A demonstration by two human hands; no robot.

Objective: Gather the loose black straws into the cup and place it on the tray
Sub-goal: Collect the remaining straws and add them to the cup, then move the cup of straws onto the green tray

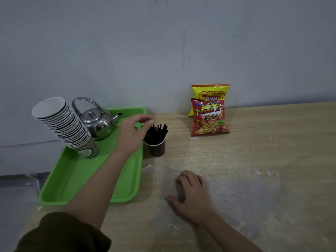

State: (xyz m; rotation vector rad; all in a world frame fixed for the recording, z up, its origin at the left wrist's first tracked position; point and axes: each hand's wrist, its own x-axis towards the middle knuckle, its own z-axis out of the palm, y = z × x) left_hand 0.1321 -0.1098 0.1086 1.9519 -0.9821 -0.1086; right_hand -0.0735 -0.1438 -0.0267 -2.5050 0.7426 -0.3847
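Note:
A dark brown paper cup (157,148) stands upright on the wooden table, just right of the green tray (91,177). Several black straws (156,132) stick up out of it. My left hand (133,132) hovers over the tray's right edge, its curled fingers at the straw tops on the cup's left side; I cannot tell whether they pinch a straw. My right hand (190,194) lies flat, palm down, on the table nearer to me, holding nothing. No loose straws show on the table.
On the tray stand a leaning stack of white paper cups (62,123) and a steel kettle (97,123). Two snack bags (210,113) lean against the grey wall at the back. The table top (263,170) is scuffed with white marks.

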